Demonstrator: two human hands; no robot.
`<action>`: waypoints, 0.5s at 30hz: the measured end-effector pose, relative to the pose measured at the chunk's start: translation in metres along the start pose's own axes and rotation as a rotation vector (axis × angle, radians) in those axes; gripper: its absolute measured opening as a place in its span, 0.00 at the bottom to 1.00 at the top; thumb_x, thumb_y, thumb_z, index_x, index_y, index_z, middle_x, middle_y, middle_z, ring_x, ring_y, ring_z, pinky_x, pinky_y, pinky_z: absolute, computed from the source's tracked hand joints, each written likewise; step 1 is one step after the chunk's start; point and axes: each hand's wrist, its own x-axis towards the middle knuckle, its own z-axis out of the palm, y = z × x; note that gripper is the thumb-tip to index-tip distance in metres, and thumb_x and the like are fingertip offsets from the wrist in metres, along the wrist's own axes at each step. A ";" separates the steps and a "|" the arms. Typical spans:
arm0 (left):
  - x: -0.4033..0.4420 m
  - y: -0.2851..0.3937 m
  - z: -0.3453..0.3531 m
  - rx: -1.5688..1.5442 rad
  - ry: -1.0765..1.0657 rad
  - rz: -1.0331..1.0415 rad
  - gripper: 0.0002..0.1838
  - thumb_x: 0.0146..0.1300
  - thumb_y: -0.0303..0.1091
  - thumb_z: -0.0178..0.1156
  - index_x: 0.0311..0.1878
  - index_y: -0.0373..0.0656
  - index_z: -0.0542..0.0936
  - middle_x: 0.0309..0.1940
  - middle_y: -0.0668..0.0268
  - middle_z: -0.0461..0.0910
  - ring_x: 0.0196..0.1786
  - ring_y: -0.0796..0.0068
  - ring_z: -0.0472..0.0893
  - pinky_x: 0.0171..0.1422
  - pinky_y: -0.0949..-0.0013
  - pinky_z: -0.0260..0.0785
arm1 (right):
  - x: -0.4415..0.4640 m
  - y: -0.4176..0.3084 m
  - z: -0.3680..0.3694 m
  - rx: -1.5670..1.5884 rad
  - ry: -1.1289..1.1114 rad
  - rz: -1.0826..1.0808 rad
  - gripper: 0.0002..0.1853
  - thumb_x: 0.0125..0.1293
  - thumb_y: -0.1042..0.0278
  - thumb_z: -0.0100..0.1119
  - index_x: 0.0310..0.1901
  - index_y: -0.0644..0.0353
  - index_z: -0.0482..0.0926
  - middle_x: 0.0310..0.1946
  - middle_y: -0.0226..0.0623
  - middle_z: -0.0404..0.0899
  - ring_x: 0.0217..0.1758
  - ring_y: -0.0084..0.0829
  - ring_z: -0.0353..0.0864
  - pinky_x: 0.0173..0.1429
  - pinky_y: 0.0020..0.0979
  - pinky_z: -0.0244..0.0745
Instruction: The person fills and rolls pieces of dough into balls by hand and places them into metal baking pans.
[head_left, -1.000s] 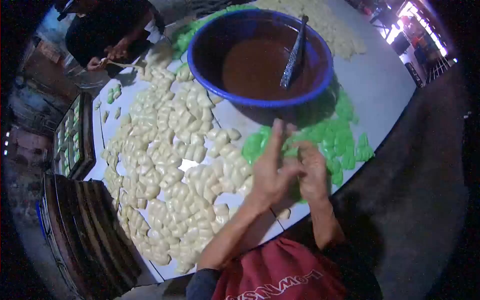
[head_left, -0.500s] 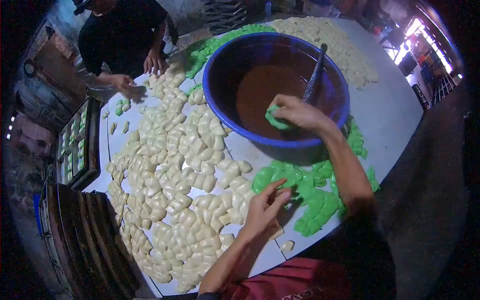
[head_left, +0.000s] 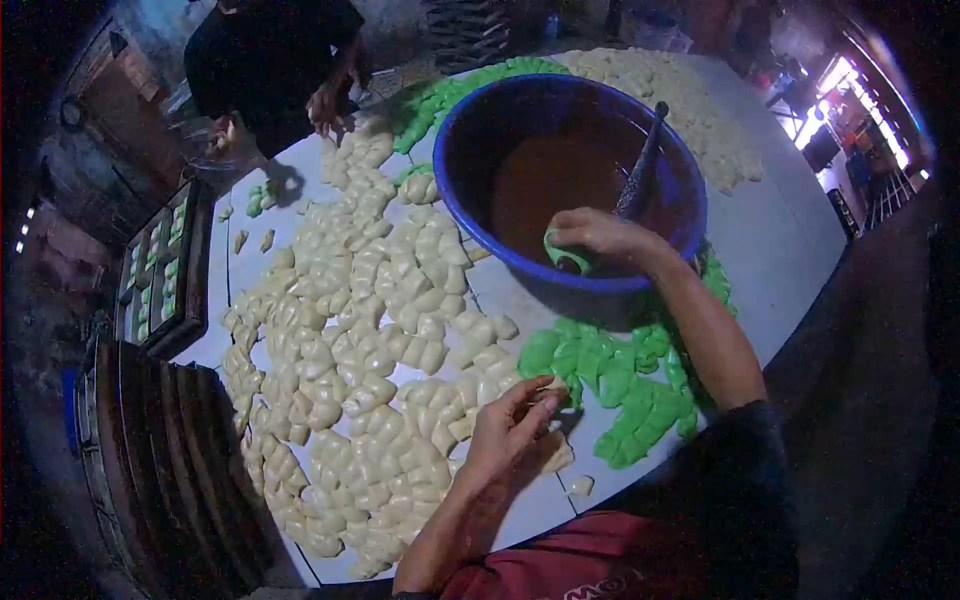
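Observation:
My right hand (head_left: 605,235) is closed around a piece of green dough (head_left: 568,258), holding it inside the near rim of a large blue basin (head_left: 470,222). Brown filling or liquid (head_left: 560,175) lies in the basin, and a dark speckled handle (head_left: 645,160) leans against its far right side. Lower down, my left hand (head_left: 510,430) has thumb and fingers drawn together at the border between cream and green dough. A pale bit of dough (head_left: 556,386) shows at its fingertips. Green dough pieces (head_left: 625,390) lie heaped between my two arms.
Many cream dough pieces (head_left: 370,340) cover the left of the white table (head_left: 795,230). More pale dough (head_left: 670,100) lies behind the basin. A tray (head_left: 160,270) with green and pale pieces stands at the left edge, above stacked dark trays (head_left: 160,450). Another person (head_left: 275,75) works across the table.
My left fingers have drawn together near the green dough. My right hand stays in the basin with its green piece. The other person's hand has lifted away from the table. The view has shifted slightly.

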 end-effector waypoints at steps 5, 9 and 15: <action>0.001 0.017 -0.010 0.044 0.016 0.100 0.22 0.70 0.40 0.55 0.60 0.35 0.73 0.49 0.60 0.81 0.50 0.75 0.78 0.54 0.73 0.71 | -0.039 -0.053 0.035 0.907 0.211 -0.103 0.07 0.70 0.63 0.54 0.44 0.55 0.73 0.34 0.26 0.76 0.35 0.18 0.78 0.34 0.21 0.76; -0.004 0.030 -0.021 -0.326 0.084 0.176 0.29 0.72 0.52 0.48 0.62 0.35 0.71 0.57 0.58 0.75 0.56 0.69 0.76 0.58 0.63 0.71 | -0.050 -0.089 0.116 1.163 0.122 -0.239 0.07 0.71 0.66 0.53 0.46 0.57 0.72 0.37 0.27 0.78 0.39 0.18 0.80 0.43 0.21 0.76; -0.066 0.001 -0.094 -0.550 0.332 0.283 0.22 0.70 0.45 0.53 0.55 0.36 0.75 0.49 0.61 0.79 0.51 0.70 0.79 0.58 0.65 0.71 | -0.057 -0.119 0.231 1.104 0.071 -0.160 0.17 0.63 0.68 0.54 0.54 0.58 0.72 0.43 0.28 0.77 0.46 0.19 0.77 0.51 0.21 0.71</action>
